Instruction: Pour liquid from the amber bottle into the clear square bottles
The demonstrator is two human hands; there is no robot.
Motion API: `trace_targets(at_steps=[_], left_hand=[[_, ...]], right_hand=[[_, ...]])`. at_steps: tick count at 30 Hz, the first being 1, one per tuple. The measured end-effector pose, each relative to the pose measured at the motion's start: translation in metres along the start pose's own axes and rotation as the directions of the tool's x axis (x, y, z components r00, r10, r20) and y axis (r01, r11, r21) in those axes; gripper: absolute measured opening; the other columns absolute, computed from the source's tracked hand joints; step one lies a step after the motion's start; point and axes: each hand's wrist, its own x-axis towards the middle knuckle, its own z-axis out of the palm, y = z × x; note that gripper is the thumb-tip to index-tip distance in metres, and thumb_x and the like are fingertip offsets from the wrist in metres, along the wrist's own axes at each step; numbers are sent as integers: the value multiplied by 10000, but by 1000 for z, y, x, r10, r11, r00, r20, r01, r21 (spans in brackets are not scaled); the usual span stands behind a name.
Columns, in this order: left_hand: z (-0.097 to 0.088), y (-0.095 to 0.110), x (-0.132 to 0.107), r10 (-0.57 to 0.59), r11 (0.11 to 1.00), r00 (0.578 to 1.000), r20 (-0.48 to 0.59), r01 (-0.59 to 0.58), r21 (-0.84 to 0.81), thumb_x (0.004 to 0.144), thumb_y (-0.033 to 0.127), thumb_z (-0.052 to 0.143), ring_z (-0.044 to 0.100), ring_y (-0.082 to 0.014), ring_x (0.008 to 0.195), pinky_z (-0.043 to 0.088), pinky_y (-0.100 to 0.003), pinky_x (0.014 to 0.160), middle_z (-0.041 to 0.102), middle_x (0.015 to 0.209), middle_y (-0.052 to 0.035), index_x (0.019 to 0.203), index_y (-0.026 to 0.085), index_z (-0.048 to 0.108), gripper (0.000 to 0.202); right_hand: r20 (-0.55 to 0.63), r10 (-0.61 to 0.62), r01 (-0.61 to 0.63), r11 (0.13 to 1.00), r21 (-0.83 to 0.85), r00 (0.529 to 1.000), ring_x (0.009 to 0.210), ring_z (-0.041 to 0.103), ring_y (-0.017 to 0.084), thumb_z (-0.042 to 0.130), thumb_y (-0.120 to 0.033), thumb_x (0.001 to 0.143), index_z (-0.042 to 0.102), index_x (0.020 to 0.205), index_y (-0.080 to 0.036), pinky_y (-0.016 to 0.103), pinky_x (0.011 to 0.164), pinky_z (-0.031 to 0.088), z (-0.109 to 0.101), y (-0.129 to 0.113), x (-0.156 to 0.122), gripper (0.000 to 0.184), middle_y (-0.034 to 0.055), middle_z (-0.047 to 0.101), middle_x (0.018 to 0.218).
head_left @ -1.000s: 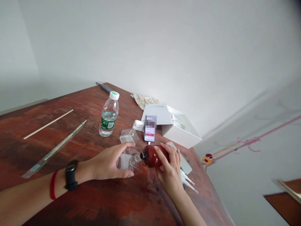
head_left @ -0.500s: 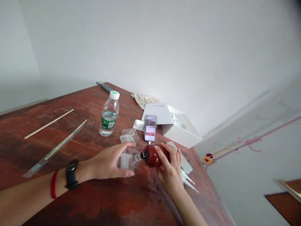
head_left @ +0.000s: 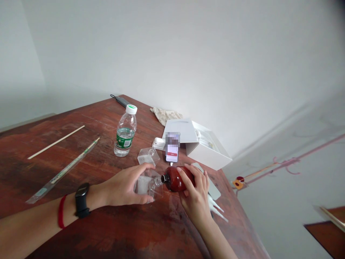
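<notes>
My left hand point(head_left: 121, 186) is wrapped round a small clear bottle point(head_left: 144, 184) with a narrow neck and whitish contents low in it. In my right hand point(head_left: 197, 194) lies a reddish-brown bottle point(head_left: 175, 179), uncapped and tipped over to the left. Its black mouth is right at the neck of the clear bottle; whether liquid flows between them I cannot tell. Just behind my left fingers is another clear angular bottle point(head_left: 147, 158). Beyond it a capped water bottle point(head_left: 124, 138) with a green label stands upright, partly filled.
Behind the bottles a lit phone point(head_left: 171, 153) leans by a white open box point(head_left: 206, 153). White pointed nozzles point(head_left: 217, 209) and a grey flat piece point(head_left: 214, 189) lie right of my right hand. Thin sticks point(head_left: 56, 142), one wrapped, lie at left. The wooden table point(head_left: 121, 230) meets walls behind.
Hardly anything differs. Both hands and both bottles keep the same positions, with the brown bottle still tipped at the clear bottle's neck.
</notes>
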Motion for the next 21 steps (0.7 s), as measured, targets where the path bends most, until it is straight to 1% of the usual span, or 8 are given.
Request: trace_targets(at_steps=[4,7,12,16,21], left_hand=[[0,0,0,2,1000,1000,3,-2,-8,819,581,863,681,-391,1307,547,-495,1104,676,1480,-153,1496,233,503,842],[-1,1,0,-6,1000,1000,10,6,-16,820,580,856,687,-397,1296,561,-491,1084,684,1466,-155,1492,223,509,837],[-1,2,1,-8,1000,1000,12,8,-23,812,566,863,670,-403,1323,543,-507,1114,672,1482,-159,1489,214,509,841],[-1,1,0,18,1000,1000,0,-18,-24,823,547,862,678,-391,1314,544,-495,1113,683,1472,-142,1492,235,512,817],[0,-2,0,12,1000,1000,-2,-12,2,822,575,866,685,-393,1299,542,-499,1109,687,1459,-153,1500,231,506,841]], right_hand=[[0,5,-5,1000,-3,1000,1353,561,389,594,-31,904,432,1616,-403,758,1193,333,0,0,0,820,118,565,1469],[1,-12,12,1000,-6,1000,1354,556,391,599,-59,924,433,1616,-398,756,1191,331,1,4,-2,788,120,558,1473],[12,-51,51,998,-25,999,1349,555,396,607,-77,917,426,1624,-395,752,1178,341,4,11,-4,797,127,545,1488],[5,-34,34,999,-22,999,1354,561,390,624,-76,896,433,1619,-400,747,1194,336,3,7,-3,814,118,553,1488],[-5,0,0,1000,-18,1000,1354,566,376,618,-54,897,460,1598,-393,747,1212,327,-1,-1,-1,795,116,571,1465]])
